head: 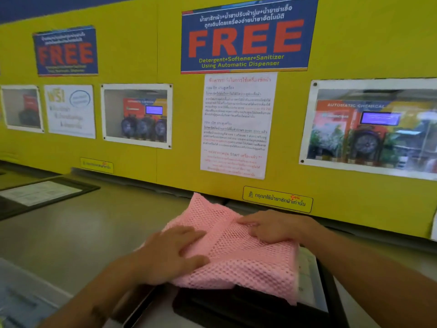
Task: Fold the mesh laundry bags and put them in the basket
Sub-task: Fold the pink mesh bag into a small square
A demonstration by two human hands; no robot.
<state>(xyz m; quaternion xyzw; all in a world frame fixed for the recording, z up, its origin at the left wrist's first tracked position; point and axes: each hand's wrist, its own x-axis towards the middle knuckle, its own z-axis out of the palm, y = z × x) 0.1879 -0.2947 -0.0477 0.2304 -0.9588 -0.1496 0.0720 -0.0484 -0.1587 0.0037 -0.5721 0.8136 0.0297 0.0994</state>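
Where the counter runs along the foot of the yellow wall, a black-framed sheet is seen lying flat near its far left edge. Above it, on the wall, a small blue FREE sign is fixed, with a white notice and a framed window below it.

Toward the middle of the counter, the left hand is laid palm down on the left part of a pink mesh bag. Its fingers are spread and flat, pressing the mesh; nothing is grasped. The bag is folded into a thick pad, with one corner raised against the base of the wall. Its near edge lies over a black panel set at the counter's front edge.

Higher up, a large FREE sign is mounted, and a white instruction sheet in red and black print hangs beneath it. A yellow label is stuck low on the wall, just right of the bag's raised corner.

The right hand is placed on the upper right part of the bag, fingers bent with the tips pressed into the mesh; whether a fold is pinched cannot be told. A second window is noted at the far right of the wall. No basket is in view.
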